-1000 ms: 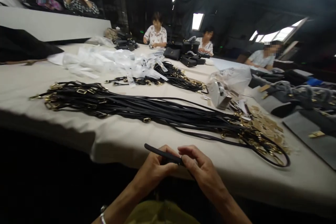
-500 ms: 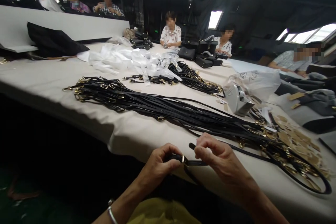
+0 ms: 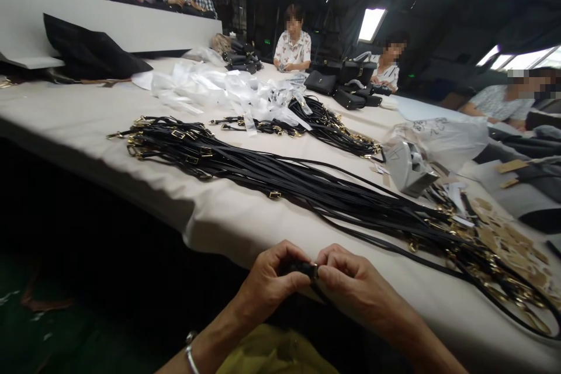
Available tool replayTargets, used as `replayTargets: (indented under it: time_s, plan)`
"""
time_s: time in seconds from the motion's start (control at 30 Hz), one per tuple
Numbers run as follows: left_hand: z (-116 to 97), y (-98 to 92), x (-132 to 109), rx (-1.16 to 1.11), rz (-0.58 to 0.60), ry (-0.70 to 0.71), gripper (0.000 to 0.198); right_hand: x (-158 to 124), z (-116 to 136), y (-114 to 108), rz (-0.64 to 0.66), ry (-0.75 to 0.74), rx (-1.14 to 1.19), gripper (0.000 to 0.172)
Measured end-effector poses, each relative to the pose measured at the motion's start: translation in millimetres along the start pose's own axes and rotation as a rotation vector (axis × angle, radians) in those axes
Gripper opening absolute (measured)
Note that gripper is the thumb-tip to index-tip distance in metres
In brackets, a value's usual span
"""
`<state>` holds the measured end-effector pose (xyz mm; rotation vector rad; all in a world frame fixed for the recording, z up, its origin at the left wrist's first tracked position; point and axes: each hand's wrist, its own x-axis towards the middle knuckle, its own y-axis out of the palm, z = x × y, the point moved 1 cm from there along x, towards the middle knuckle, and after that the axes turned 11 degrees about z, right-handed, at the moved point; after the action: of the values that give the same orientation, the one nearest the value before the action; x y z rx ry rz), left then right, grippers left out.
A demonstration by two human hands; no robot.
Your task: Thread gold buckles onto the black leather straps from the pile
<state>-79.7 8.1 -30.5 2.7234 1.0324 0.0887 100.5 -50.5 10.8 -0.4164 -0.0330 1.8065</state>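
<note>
Close to the table's front edge, my left hand (image 3: 280, 272) pinches a black strap (image 3: 302, 267) just beside its small gold buckle (image 3: 314, 272). My right hand (image 3: 346, 274) has its thumb and fingers closed on the strap at the other side of that buckle; the strap's tip is hidden by the fingers. Both hands nearly touch. Right behind them lies a long bundle of black straps (image 3: 284, 178) with gold buckles and clasps at both ends.
A heap of clear plastic wrappers (image 3: 219, 87), a second strap pile (image 3: 333, 128), a grey tape dispenser (image 3: 407, 169) and brown card scraps (image 3: 508, 234) lie on the cloth-covered table (image 3: 87, 114). Black bags (image 3: 350, 85) and several seated people are farther back.
My right hand has moved left and down to the buckle. The strap end that stuck up from its fingers is now out of sight. The view has shifted slightly.
</note>
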Motion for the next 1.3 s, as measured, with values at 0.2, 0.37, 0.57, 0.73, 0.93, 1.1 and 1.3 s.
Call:
replayTargets:
  time_s: [0.2,0.37,0.57,0.73,0.93,1.1,1.3]
  plan:
    - [-4.9,-8.0,-0.5,0.158,-0.004,0.028,0.016,10.2,4.1,9.8,0.047,-0.03,-0.053,0.04]
    - [-9.6,-10.4,-2.0,0.109,-0.016,0.006,0.014,0.1,9.8,3.7,0.088,0.052,0.005,0.036]
    - [-1.3,-7.9,-4.9,0.119,-0.002,0.06,0.014,4.8,6.5,8.2,0.043,-0.055,-0.098,0.03]
    - [-1.8,-11.4,-7.7,0.142,-0.037,0.09,0.015,11.1,9.6,13.8,0.02,-0.041,-0.217,0.024]
    - [-10.8,-20.8,-10.7,0.015,0.127,-0.033,0.017,6.3,20.7,19.7,-0.087,-0.049,-0.527,0.026]
    - [-14.2,-29.2,-14.1,0.11,0.043,0.012,0.024,7.7,18.7,27.7,-0.151,-0.343,-0.758,0.024]
    - [-14.5,-28.5,-11.6,0.331,0.223,-0.163,0.026,8.6,18.0,36.3,-0.132,-0.445,-0.875,0.004]
